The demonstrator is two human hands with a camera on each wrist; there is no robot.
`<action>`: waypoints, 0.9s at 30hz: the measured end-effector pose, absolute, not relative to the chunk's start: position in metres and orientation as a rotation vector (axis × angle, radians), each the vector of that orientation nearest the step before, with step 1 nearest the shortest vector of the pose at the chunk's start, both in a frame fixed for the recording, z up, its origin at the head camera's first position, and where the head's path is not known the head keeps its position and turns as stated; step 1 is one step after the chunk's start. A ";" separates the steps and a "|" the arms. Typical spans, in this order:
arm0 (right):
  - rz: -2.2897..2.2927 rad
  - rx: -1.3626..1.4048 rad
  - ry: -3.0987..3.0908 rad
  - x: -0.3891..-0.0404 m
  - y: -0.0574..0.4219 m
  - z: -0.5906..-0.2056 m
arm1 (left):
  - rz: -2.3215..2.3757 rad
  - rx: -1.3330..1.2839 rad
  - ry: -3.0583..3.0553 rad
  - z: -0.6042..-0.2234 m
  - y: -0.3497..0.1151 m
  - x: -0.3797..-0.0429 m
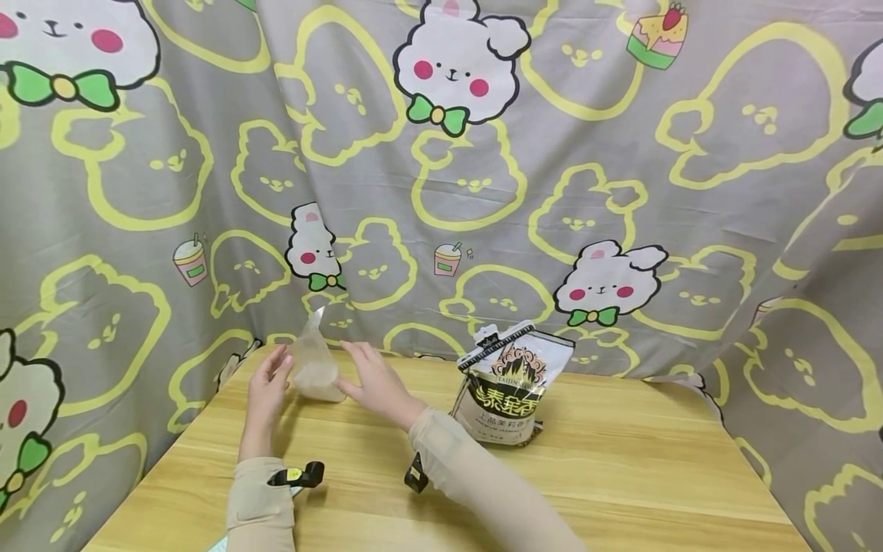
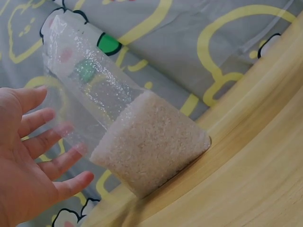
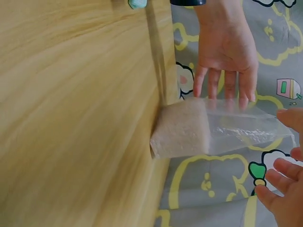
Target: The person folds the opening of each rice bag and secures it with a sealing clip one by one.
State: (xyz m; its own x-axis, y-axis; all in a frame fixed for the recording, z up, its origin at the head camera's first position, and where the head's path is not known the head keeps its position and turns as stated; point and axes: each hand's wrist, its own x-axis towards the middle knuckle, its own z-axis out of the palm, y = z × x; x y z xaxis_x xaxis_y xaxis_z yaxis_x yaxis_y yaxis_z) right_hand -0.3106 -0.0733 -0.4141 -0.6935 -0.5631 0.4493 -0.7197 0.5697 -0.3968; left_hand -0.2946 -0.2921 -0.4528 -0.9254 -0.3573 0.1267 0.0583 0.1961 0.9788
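Observation:
A clear plastic bag of rice [image 1: 317,374] stands upright on the table, with its lower part full of white grains and its thin top rising empty. In the left wrist view, the rice [image 2: 154,142] forms a block at the bottom of the bag. My left hand [image 1: 267,389] is at the bag's left side, fingers spread and loosely bent; whether the fingertips touch the plastic is unclear. On the other side, my right hand [image 1: 379,385] reaches over with its fingers extended, the thumb close to the bag. In the right wrist view, the right hand [image 3: 286,177] is by the bag's top.
A larger printed jasmine rice sack [image 1: 507,399] stands on the wooden table [image 1: 621,460] to the right, its top folded over with a black strip. A patterned curtain [image 1: 476,192] hangs close behind the table. A small teal object [image 3: 137,4] shows at the right wrist view's top.

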 end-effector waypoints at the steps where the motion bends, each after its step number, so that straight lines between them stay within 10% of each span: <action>1: 0.840 1.056 -2.551 -0.311 -0.076 -0.415 | -1.781 0.268 -2.122 -0.455 -0.293 -0.296; 27: 1.068 0.911 -2.651 -0.321 -0.105 -0.438 | -1.749 0.355 -2.099 -0.452 -0.289 -0.292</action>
State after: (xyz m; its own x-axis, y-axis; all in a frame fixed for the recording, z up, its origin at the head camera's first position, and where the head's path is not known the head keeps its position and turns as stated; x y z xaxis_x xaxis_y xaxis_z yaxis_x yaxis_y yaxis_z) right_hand -0.3207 -0.1051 -0.4380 -0.8065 -0.4835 0.3404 -0.5844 0.5645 -0.5830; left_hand -0.2919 -0.2893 -0.4523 -0.8943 -0.4284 0.1294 0.0500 0.1916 0.9802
